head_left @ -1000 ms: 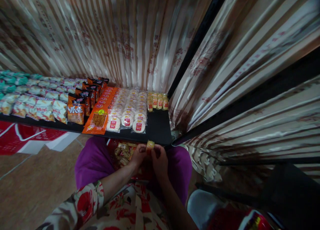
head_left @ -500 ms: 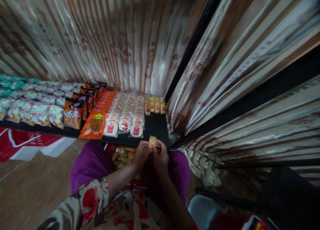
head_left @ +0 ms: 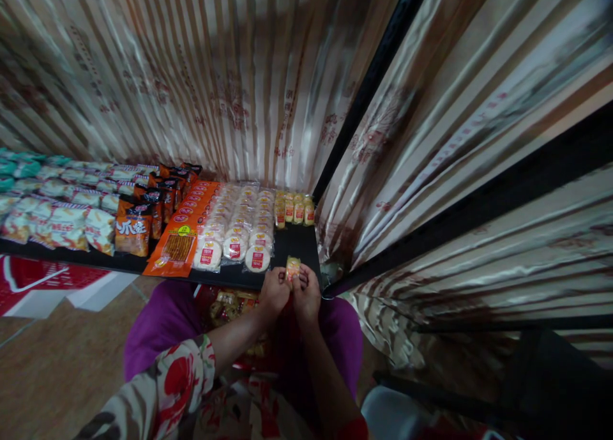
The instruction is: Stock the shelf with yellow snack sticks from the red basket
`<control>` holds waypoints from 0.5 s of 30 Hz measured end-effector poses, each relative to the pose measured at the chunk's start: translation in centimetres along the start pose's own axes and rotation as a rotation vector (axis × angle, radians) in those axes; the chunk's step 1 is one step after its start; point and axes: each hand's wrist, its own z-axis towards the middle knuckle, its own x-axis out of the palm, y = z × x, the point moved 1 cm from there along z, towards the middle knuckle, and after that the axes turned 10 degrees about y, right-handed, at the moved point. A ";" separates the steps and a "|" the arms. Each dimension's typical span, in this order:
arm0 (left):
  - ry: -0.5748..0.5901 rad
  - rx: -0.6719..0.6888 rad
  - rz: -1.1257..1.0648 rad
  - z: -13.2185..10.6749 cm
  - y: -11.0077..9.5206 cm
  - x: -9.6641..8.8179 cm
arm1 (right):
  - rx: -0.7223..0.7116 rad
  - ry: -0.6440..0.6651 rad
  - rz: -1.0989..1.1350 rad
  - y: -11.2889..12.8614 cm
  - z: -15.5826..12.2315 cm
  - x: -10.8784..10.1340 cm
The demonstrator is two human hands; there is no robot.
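Note:
My left hand (head_left: 274, 291) and my right hand (head_left: 306, 293) are closed together on one small yellow snack packet (head_left: 292, 267), held upright at the front edge of a black shelf (head_left: 297, 248). Just beyond it the shelf is bare. At the shelf's back stands a short row of the same yellow packets (head_left: 293, 209). A red bag with more snack packets (head_left: 228, 303) lies on my lap under my left wrist.
Rows of round white cakes (head_left: 239, 223), orange flat packs (head_left: 184, 229), dark orange bags (head_left: 143, 213) and pale bags (head_left: 57, 210) fill the shelf leftward. Striped curtains (head_left: 239, 76) hang behind and to the right. A red-and-white carton (head_left: 43, 283) lies on the floor.
Both hands have carried the yellow packet slightly forward, from my lap up over the shelf's front edge. The view has dipped and shifted a little.

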 end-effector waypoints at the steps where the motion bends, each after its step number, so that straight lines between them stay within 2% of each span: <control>1: 0.001 -0.001 0.038 0.2 -0.3 0.0 | -0.003 -0.005 -0.001 0.0 0.3 0.1; 6: -0.009 -0.011 0.229 0.9 -2.1 0.5 | -0.002 -0.021 0.003 -0.3 1.6 0.5; 15: -0.070 0.021 0.258 3.5 -2.8 1.3 | -0.038 -0.090 0.032 -1.2 4.0 1.2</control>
